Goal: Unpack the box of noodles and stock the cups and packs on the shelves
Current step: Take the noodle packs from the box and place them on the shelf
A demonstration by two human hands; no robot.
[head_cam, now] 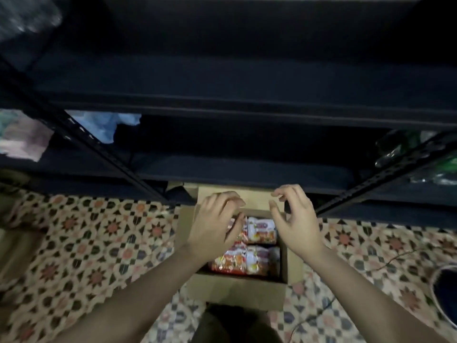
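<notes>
The unpacking looks to be at its very start: the cardboard box point(237, 288) sits on the patterned tile floor point(99, 243) with its flaps open, just in front of the dark metal shelving point(222, 105), and it appears still full of noodle packs point(262, 231). No cups can be seen in the box from here, and the shelf boards nearest the box look dark and bare, though blur hides detail.

Both hands hang over the far end of the box. The left hand point(215, 224) has its fingers loosely curled downward above the packs on the box's left side; motion blur makes it unclear whether the fingertips touch a wrapper, and nothing is gripped. The right hand point(294, 219) is spread with fingers bent like a claw over the box's far right rim, holding nothing.

The next move probably calls for lowering the hands into the box, pinching a pack or two by the edges, and lifting them to a shelf above the box.
</notes>
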